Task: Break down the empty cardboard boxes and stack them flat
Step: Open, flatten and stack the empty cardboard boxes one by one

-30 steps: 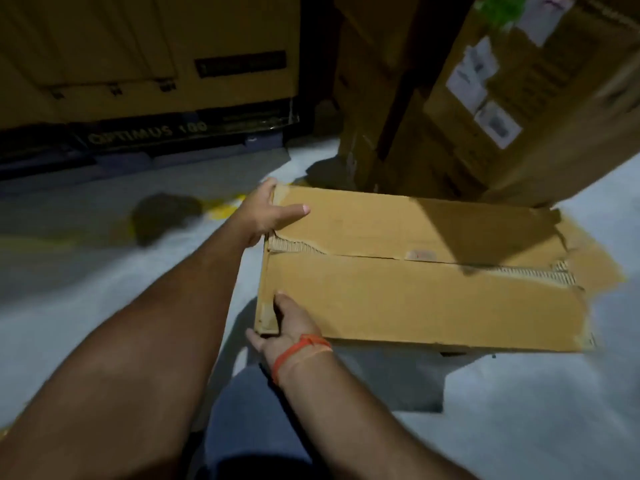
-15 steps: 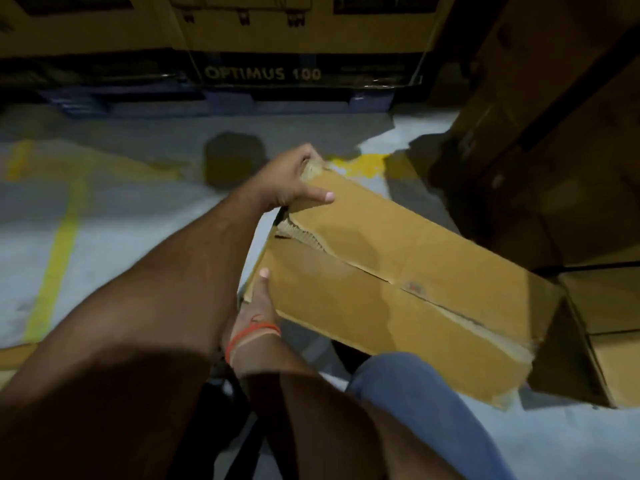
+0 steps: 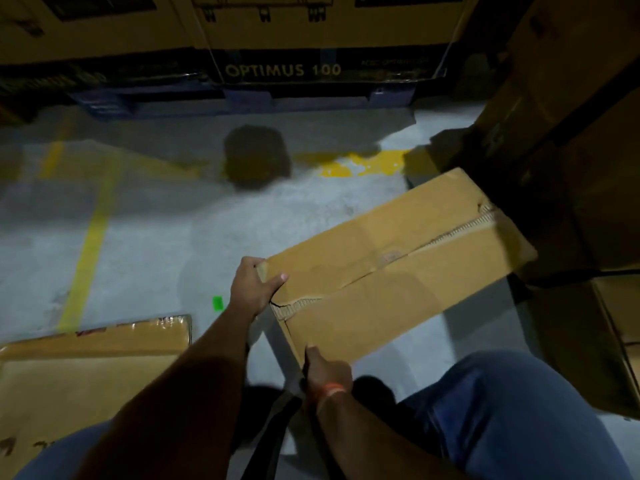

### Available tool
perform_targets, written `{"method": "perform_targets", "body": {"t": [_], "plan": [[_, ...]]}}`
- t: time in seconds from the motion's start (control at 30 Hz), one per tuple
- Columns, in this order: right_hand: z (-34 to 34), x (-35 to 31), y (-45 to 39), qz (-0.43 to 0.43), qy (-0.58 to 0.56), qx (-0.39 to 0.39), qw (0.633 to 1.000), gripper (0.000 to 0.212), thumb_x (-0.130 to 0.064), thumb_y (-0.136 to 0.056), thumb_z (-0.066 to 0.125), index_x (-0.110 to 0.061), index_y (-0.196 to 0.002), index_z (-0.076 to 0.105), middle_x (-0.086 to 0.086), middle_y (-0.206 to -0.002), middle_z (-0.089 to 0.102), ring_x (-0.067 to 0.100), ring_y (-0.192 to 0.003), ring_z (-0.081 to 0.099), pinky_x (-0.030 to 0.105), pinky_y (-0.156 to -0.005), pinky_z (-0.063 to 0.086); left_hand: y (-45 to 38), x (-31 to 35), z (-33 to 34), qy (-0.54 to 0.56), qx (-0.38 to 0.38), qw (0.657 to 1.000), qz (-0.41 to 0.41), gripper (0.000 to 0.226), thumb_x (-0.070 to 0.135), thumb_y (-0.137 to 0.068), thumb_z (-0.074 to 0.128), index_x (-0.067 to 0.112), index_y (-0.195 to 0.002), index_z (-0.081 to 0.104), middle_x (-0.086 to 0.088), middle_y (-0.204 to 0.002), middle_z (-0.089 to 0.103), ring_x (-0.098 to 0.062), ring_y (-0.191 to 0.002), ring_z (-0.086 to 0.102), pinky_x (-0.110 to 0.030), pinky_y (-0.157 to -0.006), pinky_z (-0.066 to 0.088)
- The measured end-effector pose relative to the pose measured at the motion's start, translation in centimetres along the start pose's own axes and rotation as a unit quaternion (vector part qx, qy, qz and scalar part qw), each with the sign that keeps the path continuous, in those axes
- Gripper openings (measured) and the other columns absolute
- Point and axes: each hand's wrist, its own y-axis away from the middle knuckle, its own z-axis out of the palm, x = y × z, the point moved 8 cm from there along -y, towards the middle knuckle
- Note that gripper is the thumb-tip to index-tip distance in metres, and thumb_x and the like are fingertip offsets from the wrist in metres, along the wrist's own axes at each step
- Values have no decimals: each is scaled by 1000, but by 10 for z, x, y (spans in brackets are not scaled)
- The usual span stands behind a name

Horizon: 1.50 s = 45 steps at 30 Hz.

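Gripping the flattened cardboard box [image 3: 391, 271] at centre right above the floor [image 3: 173, 237], your left hand [image 3: 252, 292] clasps its far corner, your right hand [image 3: 327, 372] pinches its near edge, another flattened carton [image 3: 86, 368] lying lower left.

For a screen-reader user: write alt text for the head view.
Two bare hands hold a flattened cardboard box above a grey concrete floor, the left hand gripping its far corner and the right hand its near corner. Another flattened box lies at lower left, with stacked cartons at right.
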Motion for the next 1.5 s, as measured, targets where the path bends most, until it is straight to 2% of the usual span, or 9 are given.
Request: {"method": "perform_targets", "body": {"t": [0.17, 0.4, 0.5, 0.63, 0.77, 0.97, 1.23, 1.4, 1.5], "plan": [[-55, -50, 15, -14, 20, 32, 999, 78, -30, -81, 80, 1, -141, 41, 23, -133, 59, 40, -119, 60, 36, -96, 49, 30, -4, -3, 0, 77, 993, -86, 61, 44, -80, 84, 4, -115, 54, -17, -117, 61, -36, -107, 62, -41, -87, 49], [-93, -103, 17, -177, 116, 44, 976, 103, -22, -83, 72, -17, -162, 5, 20, -137, 54, 40, -122, 56, 38, -102, 49, 104, -23, 14, -11, 75, 979, -190, 71, 48, -85, 76, -4, -126, 49, -26, -128, 58, -45, -116, 59, -47, -92, 51], [-96, -130, 15, -229, 159, 15, 960, 109, -25, -72, 77, -21, -161, 14, 19, -147, 43, 39, -127, 51, 43, -108, 47, 120, -17, 15, -26, 18, 977, -213, 74, 47, -88, 74, -3, -133, 43, -24, -135, 56, -43, -122, 57, -45, -94, 50], [-100, -158, 43, -265, 314, -33, 911, 57, -22, -80, 73, -12, -134, 58, 18, -143, 50, 34, -123, 55, 33, -103, 47, 118, 22, -6, -8, -64, 988, -140, 71, 36, -88, 79, -2, -137, 42, -20, -135, 59, -37, -123, 58, -40, -96, 50], [-117, -175, 98, -300, 397, -98, 862, 58, -23, -87, 73, -11, -142, 57, 8, -145, 54, 30, -132, 52, 38, -111, 44, 124, 100, -48, 45, -116, 992, -3, 71, 20, -93, 74, 5, -150, 35, -15, -149, 49, -30, -132, 51, -29, -97, 41], [-153, -179, 168, -386, 411, -103, 820, 45, -23, -92, 69, -15, -136, 63, 8, -136, 62, 24, -120, 59, 40, -104, 50, 161, 147, -112, -32, -102, 983, 149, 49, 29, -96, 70, 12, -140, 56, -10, -144, 56, -26, -127, 56, -37, -103, 48], [-187, -161, 181, -401, 507, -45, 762, 61, -32, -96, 66, -17, -151, 44, 8, -151, 49, 26, -132, 52, 32, -107, 40, 175, 114, -112, -102, -105, 986, 79, 53, 36, -95, 71, 8, -138, 58, -13, -140, 59, -29, -125, 56, -39, -104, 47], [-168, -181, 153, -387, 465, -54, 794, 62, -30, -95, 67, -17, -151, 44, 9, -153, 46, 28, -138, 46, 32, -110, 37, 148, 120, -91, -46, -33, 997, 60, 55, 36, -94, 71, 11, -140, 54, -12, -140, 59, -30, -124, 58, -40, -101, 50], [-145, -202, 125, -395, 443, -39, 804, 68, -30, -94, 69, -16, -154, 40, 15, -150, 48, 32, -132, 51, 33, -106, 41, 115, 101, -70, -36, -37, 998, -28, 58, 39, -92, 72, 5, -136, 55, -16, -131, 62, -35, -116, 59, -43, -97, 53]]}}
